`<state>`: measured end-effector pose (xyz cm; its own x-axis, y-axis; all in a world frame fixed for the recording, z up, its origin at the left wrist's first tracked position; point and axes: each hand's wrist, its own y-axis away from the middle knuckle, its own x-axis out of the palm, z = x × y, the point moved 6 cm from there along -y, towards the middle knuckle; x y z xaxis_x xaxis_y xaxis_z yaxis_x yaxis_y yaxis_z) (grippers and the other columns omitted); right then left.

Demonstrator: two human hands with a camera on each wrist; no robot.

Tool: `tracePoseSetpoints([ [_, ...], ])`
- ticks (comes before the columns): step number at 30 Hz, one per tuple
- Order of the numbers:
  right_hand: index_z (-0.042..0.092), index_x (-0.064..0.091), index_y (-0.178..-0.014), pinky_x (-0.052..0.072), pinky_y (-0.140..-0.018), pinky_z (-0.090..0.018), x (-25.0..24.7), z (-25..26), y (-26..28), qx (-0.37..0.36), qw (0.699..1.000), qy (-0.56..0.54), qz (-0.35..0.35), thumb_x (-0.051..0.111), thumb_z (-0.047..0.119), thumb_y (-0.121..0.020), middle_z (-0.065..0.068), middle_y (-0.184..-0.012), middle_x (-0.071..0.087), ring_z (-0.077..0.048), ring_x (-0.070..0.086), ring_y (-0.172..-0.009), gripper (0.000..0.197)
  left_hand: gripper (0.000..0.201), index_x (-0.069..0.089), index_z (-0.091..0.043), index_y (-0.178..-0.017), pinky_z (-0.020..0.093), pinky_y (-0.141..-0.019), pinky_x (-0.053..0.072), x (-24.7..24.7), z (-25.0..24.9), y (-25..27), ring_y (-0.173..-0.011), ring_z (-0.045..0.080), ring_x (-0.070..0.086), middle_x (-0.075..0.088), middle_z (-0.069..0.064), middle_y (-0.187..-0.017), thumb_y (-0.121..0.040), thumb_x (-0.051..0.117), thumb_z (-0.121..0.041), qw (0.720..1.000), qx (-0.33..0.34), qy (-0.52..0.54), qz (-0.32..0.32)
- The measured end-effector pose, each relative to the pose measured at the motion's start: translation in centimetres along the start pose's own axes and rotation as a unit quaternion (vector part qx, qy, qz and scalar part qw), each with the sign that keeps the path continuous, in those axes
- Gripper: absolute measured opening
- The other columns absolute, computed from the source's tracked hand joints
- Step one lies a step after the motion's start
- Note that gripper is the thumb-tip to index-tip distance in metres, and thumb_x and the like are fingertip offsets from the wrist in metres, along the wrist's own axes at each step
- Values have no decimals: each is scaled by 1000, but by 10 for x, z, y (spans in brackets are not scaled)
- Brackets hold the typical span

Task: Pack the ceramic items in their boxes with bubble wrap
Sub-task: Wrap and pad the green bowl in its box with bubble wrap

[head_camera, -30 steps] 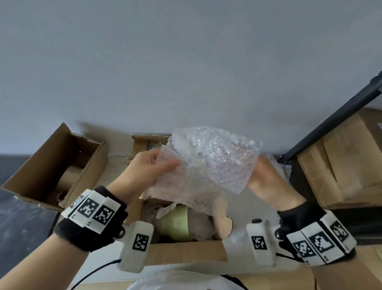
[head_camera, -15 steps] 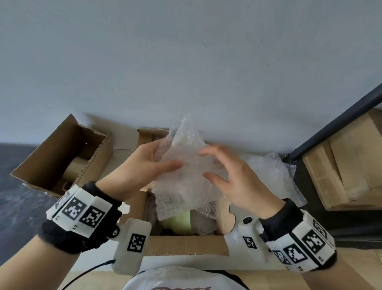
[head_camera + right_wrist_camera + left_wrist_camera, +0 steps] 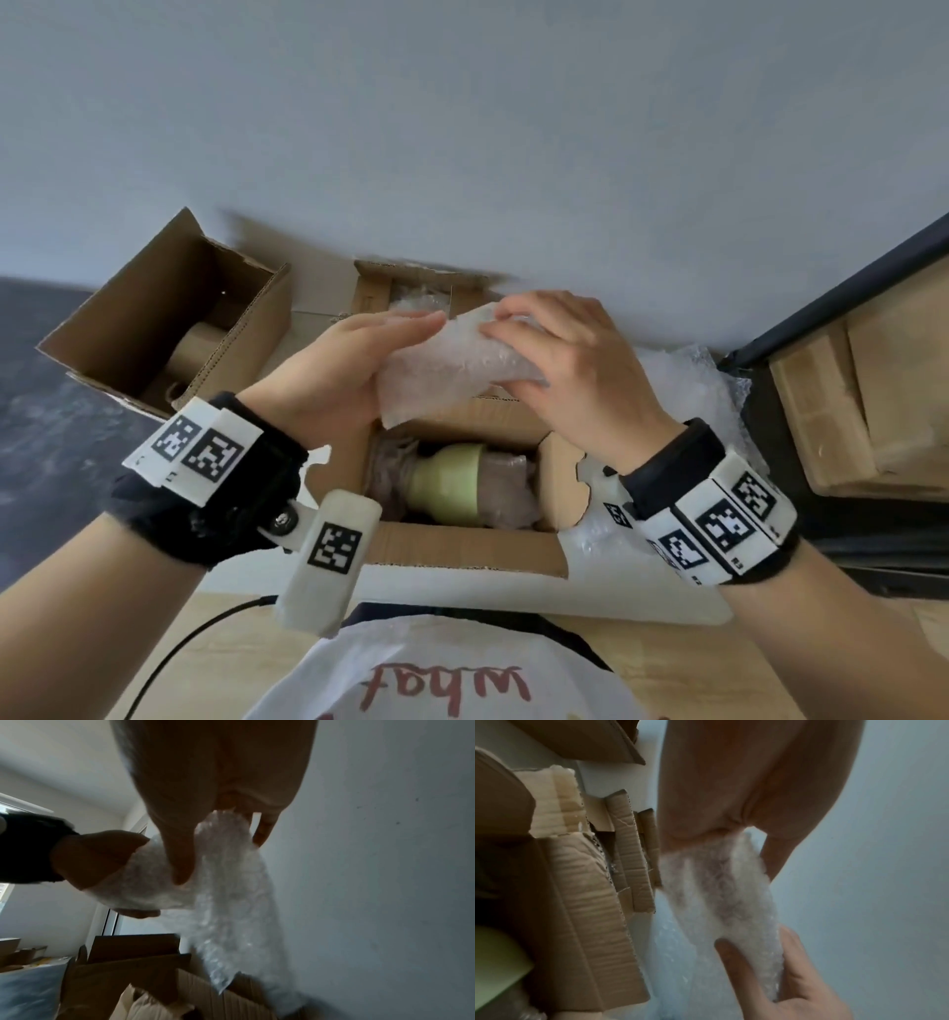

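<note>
A folded sheet of bubble wrap (image 3: 452, 370) is held between both hands above an open cardboard box (image 3: 462, 557). My left hand (image 3: 390, 349) grips its left end, thumb on top and fingers behind. My right hand (image 3: 529, 344) grips the right end from above, fingers curled over it. In the left wrist view the bubble wrap (image 3: 726, 892) runs from my left hand (image 3: 731, 780) to the right hand (image 3: 782, 973). Inside the box, a pale green ceramic piece (image 3: 447, 483) lies on its side among wrapping, directly below the hands.
A second open box (image 3: 154, 308) with a cardboard tube inside stands at the left. Behind the hands a third box (image 3: 369, 293) holds wrap. Loose bubble wrap (image 3: 688, 380) lies to the right, beside a dark metal frame (image 3: 847, 288) and wooden crates (image 3: 873, 401).
The bubble wrap was spread wide and held high; it is now folded into a narrow bundle and held lower. My right hand has moved from behind the sheet to on top of it.
</note>
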<state>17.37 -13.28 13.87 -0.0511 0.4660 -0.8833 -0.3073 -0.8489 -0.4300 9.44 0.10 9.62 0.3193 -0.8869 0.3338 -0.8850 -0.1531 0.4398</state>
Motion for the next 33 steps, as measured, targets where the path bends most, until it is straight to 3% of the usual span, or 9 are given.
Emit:
tracePoseSetpoints([
  [4, 4, 70, -93, 47, -63, -36, -1, 0, 31, 1, 990, 98, -105, 57, -9, -78, -11, -85, 62, -28, 56, -74, 23, 34, 57, -21, -120, 31, -91, 51, -29, 20, 0, -98, 13, 65, 67, 1, -107, -89, 59, -36, 975, 66, -157, -142],
  [6, 3, 67, -92, 47, -59, -34, 12, 7, 53, -37, 985, 133, -106, 41, -8, -89, -11, -81, 63, -25, 56, -68, 28, 26, 59, -26, -114, 15, -82, 47, -39, 42, 8, -93, 1, 63, 68, -7, -104, -90, 58, -36, 926, 93, -333, -154],
  [9, 5, 55, -90, 49, -55, -32, 42, 13, 83, -80, 982, 167, -34, 39, -8, -90, -10, -79, 65, -23, 58, -63, 20, 46, 53, -28, -126, 26, -97, 41, -52, 85, 20, -118, 10, 50, 56, -5, -129, -86, 54, -51, 820, 98, -554, -105],
  [11, 8, 58, -77, 46, -52, -29, 58, 13, 95, -73, 980, 185, 10, 40, -11, -86, -9, -74, 63, -21, 54, -59, 28, 74, 42, -27, -138, 32, -116, 19, -63, 109, 26, -139, 13, 24, 34, -2, -150, -79, 41, -71, 769, 81, -629, -85],
  [14, 13, 57, -65, 39, -49, -25, 78, 12, 102, -12, 970, 222, 97, 40, -13, -79, -5, -71, 58, -19, 51, -58, 33, 95, 30, -26, -146, 27, -115, -9, -69, 127, 29, -141, 4, -6, 8, -3, -158, -72, 22, -85, 726, 90, -680, -57],
  [17, 13, 58, -71, 37, -48, -26, 92, 11, 106, 104, 951, 205, 206, 65, -5, -59, -6, -76, 57, -20, 53, -63, 22, 100, 28, -23, -147, 33, -117, -6, -72, 137, 29, -144, 11, -5, -3, -2, -158, -70, 21, -86, 716, 98, -690, -42],
  [20, 11, 59, -87, 37, -50, -30, 103, 11, 110, 207, 917, 158, 303, 73, 6, -65, -8, -94, 55, -23, 55, -78, 26, 102, 30, -20, -147, 35, -117, -3, -74, 145, 27, -146, 14, -4, -6, -2, -157, -70, 26, -86, 719, 103, -686, -34],
  [27, 7, 50, -124, 45, -91, -40, 136, -5, 107, 401, 842, -8, 361, 58, 18, -91, -11, -124, 55, -31, 54, -114, 36, 104, 35, -13, -145, 32, -117, -1, -78, 154, 23, -145, 10, -8, -2, 1, -158, -69, 33, -84, 732, 125, -669, -38],
  [33, 3, 49, -129, 42, -82, -29, 139, -8, 100, 390, 778, -139, 473, 41, 4, -92, -18, -123, 56, -33, 55, -113, 38, 104, 40, -11, -142, 37, -114, 10, -82, 157, 22, -140, 0, -13, -1, 1, -159, -69, 34, -84, 740, 127, -659, -45],
])
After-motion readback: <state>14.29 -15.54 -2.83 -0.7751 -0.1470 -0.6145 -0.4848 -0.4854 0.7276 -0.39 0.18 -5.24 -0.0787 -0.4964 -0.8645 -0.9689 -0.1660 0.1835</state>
